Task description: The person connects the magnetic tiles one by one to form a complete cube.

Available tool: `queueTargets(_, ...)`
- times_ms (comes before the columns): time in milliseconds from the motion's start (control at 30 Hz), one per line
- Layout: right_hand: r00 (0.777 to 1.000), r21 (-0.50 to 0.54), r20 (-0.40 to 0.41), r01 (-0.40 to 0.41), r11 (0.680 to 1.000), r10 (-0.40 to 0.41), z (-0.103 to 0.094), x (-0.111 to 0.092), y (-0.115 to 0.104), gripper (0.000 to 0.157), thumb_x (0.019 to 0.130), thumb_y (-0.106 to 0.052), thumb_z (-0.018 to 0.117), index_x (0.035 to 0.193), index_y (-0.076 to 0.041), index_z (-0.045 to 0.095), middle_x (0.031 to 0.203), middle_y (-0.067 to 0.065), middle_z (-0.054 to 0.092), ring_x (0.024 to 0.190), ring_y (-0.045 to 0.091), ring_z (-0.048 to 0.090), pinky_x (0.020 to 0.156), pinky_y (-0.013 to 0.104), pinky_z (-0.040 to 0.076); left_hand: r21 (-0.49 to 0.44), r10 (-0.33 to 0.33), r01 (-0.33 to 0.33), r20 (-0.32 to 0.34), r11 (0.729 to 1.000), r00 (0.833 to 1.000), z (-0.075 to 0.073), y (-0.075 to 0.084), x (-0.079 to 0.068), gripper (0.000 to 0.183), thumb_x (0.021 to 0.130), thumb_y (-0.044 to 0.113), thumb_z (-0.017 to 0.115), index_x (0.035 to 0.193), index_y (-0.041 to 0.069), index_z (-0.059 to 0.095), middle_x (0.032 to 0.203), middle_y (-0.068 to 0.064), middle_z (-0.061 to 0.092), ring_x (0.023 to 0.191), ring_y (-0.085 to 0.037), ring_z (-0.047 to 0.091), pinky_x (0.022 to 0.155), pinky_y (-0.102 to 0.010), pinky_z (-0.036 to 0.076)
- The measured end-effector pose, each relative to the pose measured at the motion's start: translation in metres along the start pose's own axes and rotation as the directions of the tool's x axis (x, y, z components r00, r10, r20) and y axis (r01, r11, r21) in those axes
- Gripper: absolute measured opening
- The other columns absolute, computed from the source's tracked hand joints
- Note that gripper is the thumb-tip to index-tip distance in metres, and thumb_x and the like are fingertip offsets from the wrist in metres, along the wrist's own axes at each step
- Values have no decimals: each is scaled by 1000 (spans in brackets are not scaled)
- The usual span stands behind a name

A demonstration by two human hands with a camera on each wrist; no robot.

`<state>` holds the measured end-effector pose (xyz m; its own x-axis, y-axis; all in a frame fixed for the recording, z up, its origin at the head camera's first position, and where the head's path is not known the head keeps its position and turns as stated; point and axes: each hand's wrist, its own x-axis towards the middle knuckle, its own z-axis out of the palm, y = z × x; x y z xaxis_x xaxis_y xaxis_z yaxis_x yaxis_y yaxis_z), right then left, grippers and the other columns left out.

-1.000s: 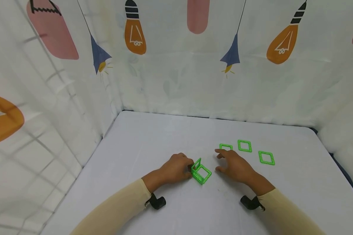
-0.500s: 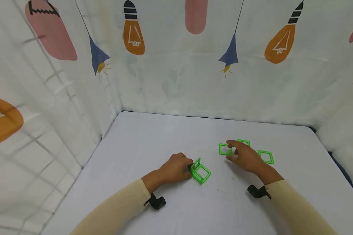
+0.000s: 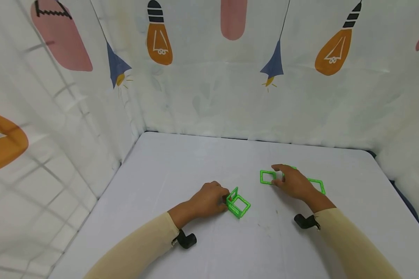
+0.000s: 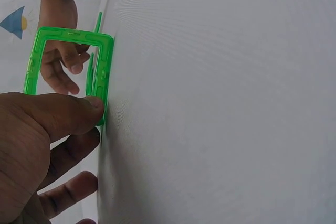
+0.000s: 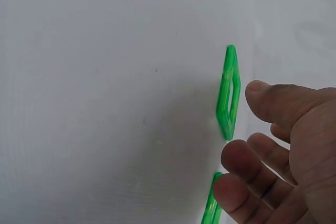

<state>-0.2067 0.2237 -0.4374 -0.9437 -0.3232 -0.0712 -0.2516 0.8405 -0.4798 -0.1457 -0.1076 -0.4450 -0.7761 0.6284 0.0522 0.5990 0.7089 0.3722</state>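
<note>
My left hand (image 3: 209, 199) pinches an upright green magnetic tile (image 4: 73, 35), a square open frame, between thumb and fingers. That tile belongs to a small joined group of green tiles (image 3: 242, 211), with one lying flat and others standing at its edges. My right hand (image 3: 293, 183), fingers parted and relaxed, is over the loose tiles at the right and holds nothing. Just left of its fingertips lies one loose green tile (image 3: 262, 177). Another loose tile (image 3: 322, 186) is partly covered by the right hand, and a third is almost wholly hidden behind it.
Both hands work over a white table (image 3: 195, 155). White printed curtains (image 3: 209, 97) rise behind its far edge and along the left side. A black wrist camera (image 3: 186, 240) sits on the left wrist, another (image 3: 304, 221) on the right.
My right hand has moved right and away from me, from beside the joined tiles to above the loose ones. My left hand and its tiles have stayed put.
</note>
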Motion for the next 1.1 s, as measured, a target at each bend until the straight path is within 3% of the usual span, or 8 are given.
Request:
queueTargets(133,1000,-2,9,-23,1000,23,0,1,3,58,98,-26,72,149,-8,51,101,5,61,83,21,52,63,36,43,-3,3,-3,-1,1000,1000,0,0,0,20,86,23,85,103,21,75,93,15,71,105,-15,59,96,-42,46)
queueTargets(267,1000,-17,13,-26,1000,26,3,3,5,57,98,-25,70,149,-8,51,125,15,64,90,25,59,73,43,50,-3,4,-4,-3,1000,1000,0,0,0,20,86,23,85,103,21,75,93,15,71,105,-16,59,96,-42,46)
queueTargets(367,1000,-31,13,-19,999,20,6,4,6,56,99,-25,69,149,-9,51,145,22,54,115,37,61,92,55,50,-8,3,-3,-4,1000,1000,1,-1,0,20,86,23,85,103,21,75,93,15,71,106,-16,59,97,-42,46)
queueTargets(533,1000,-57,14,-7,998,8,9,6,6,56,99,-22,69,150,-8,51,150,25,49,139,46,43,106,63,39,-16,6,-6,-9,1000,1000,2,-2,0,20,86,22,85,103,21,75,93,15,70,106,-15,59,97,-42,46)
queueTargets(767,1000,-66,10,4,998,-3,8,6,5,56,98,-21,70,149,-8,52,148,24,51,137,47,44,105,63,40,-10,6,-6,-7,1000,1000,2,-1,0,20,86,22,85,103,20,75,93,14,70,106,-15,59,97,-41,46)
queueTargets(900,1000,-20,-6,-14,1000,13,9,6,5,61,94,-20,75,149,-10,51,139,18,57,110,34,62,85,49,53,-7,4,-4,-5,1000,1000,2,-1,0,19,87,23,85,104,21,75,94,15,70,106,-15,59,97,-41,46)
queueTargets(1000,1000,14,-19,-25,1000,25,10,6,6,64,92,-18,78,150,-12,51,130,13,58,89,21,59,70,38,50,-8,3,-3,-6,1000,1000,3,-1,0,19,87,23,84,103,21,75,94,14,70,106,-15,59,96,-41,46)
queueTargets(1100,999,14,-35,-5,1000,6,10,5,6,63,91,-17,79,148,-11,53,133,13,56,89,19,59,68,36,49,-8,4,-4,-8,1000,1000,3,-2,0,19,87,23,84,103,21,75,94,14,70,105,-15,59,96,-41,46)
